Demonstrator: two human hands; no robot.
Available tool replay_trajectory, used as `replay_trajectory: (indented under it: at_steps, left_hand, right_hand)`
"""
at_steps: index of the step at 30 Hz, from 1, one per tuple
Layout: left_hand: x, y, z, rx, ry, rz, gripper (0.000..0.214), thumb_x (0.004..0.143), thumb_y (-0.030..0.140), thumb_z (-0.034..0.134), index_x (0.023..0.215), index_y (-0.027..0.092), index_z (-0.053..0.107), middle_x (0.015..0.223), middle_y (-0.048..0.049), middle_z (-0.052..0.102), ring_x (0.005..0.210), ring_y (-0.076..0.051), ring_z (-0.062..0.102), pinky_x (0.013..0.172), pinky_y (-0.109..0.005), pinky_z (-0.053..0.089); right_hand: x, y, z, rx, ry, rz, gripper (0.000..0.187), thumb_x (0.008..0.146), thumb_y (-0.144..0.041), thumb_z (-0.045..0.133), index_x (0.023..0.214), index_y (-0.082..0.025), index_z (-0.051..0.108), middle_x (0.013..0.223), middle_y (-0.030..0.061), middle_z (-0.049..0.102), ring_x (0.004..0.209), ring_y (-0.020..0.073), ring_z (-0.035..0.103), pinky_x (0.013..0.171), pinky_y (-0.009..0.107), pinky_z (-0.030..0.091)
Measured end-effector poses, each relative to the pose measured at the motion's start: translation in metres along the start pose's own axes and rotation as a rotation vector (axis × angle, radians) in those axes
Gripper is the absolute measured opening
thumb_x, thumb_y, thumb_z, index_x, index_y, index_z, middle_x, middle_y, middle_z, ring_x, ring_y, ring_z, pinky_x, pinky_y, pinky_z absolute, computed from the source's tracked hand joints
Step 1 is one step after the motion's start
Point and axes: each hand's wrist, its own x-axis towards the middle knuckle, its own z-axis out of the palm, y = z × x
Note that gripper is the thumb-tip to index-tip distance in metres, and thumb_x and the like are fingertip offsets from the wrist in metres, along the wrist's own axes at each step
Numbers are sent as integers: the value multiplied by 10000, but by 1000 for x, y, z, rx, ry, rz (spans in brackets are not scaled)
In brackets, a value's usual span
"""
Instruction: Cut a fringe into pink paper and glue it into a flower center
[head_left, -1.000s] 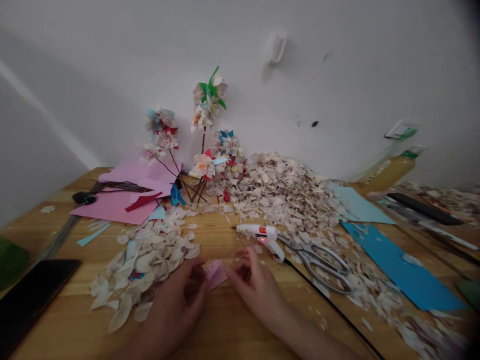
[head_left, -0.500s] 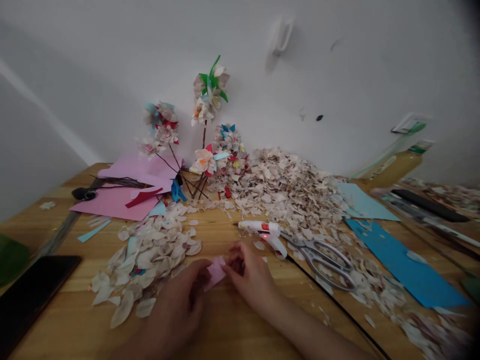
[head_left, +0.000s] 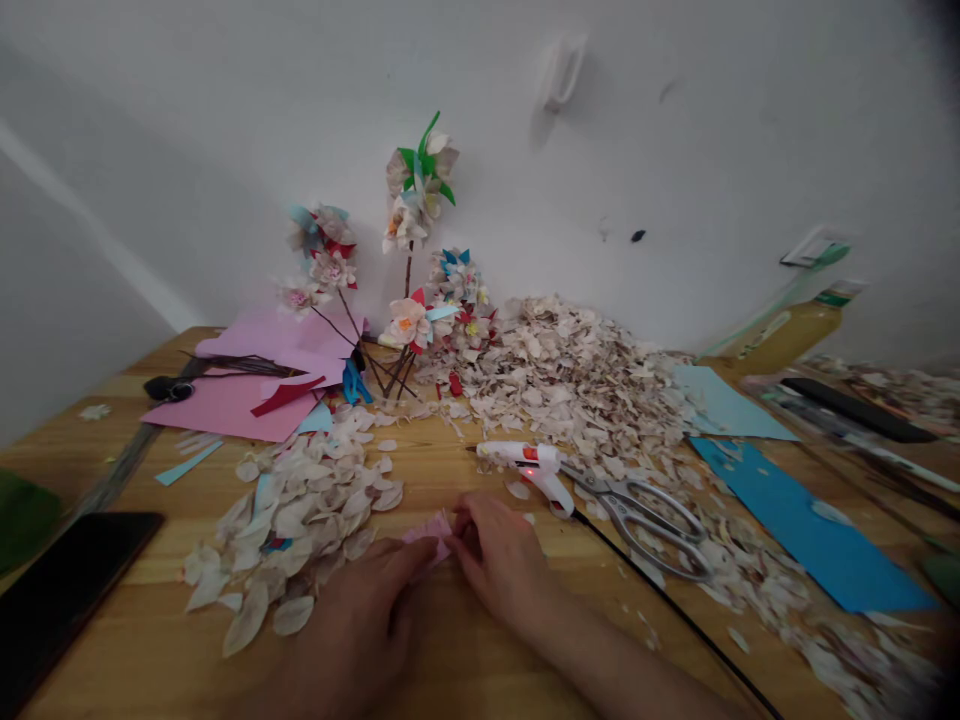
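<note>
Between my two hands is a small piece of pink paper (head_left: 433, 540), its upper edge cut into a fringe. My left hand (head_left: 367, 600) is closed on its left end, with the fingertips partly hidden. My right hand (head_left: 499, 560) pinches the right end between thumb and fingers. Just beyond the right hand lies a white glue gun (head_left: 525, 457) with a red light lit and a black cord. Metal scissors (head_left: 645, 515) rest beside it. To the left of the paper spreads a heap of pale dried petals (head_left: 307, 510).
Flowers on twig stems (head_left: 409, 325) lean against the wall. A large petal pile (head_left: 585, 370) fills the back. Pink sheets (head_left: 232, 400) and a phone (head_left: 75, 590) lie left. Blue paper (head_left: 810, 530), a bottle (head_left: 787, 335) and a black case (head_left: 855, 408) are right.
The pink paper has tipped so that its fringed edge shows along the top. My left hand has shifted slightly and its fingers now lie more over the paper. The right hand stays close by.
</note>
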Motion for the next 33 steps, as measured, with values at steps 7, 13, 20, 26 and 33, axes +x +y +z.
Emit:
replay_trajectory:
  at_steps: [7,13,20,26,33]
  left_hand:
    - [1,4,-2,48,-57,-10,523,702,16,367,1146,223,552,950,-75,634,855,-208,613,754,-340,500]
    - [4,7,-4,64,-78,-18,538,679,2,382,1132,233,559,934,-65,636,845,-205,612,743,-332,501]
    - [5,4,1,142,-43,34,512,694,40,408,1148,233,548,989,-87,630,882,-225,614,742,-349,514]
    - [2,3,3,198,-23,60,498,696,32,407,1131,229,552,982,-96,623,850,-221,620,706,-346,526]
    - [3,5,1,171,-60,62,478,726,13,393,1134,207,548,968,-102,619,855,-214,612,724,-349,520]
  right_hand:
    - [2,-2,-3,-52,-19,-49,157,763,-84,560,866,-193,514,801,38,627,745,205,560,642,293,434]
    - [3,-3,-3,-99,-25,-74,100,807,-101,529,845,-193,525,795,39,624,750,205,545,629,289,423]
    - [5,-3,1,-159,-38,-89,67,825,-106,532,844,-166,554,809,65,636,764,222,541,638,306,419]
    - [6,-2,1,-159,-43,-114,82,814,-102,549,873,-156,565,829,67,642,773,216,539,648,302,420]
    - [4,-1,2,-134,-37,-135,113,825,-87,501,886,-162,560,844,64,639,786,209,531,669,303,420]
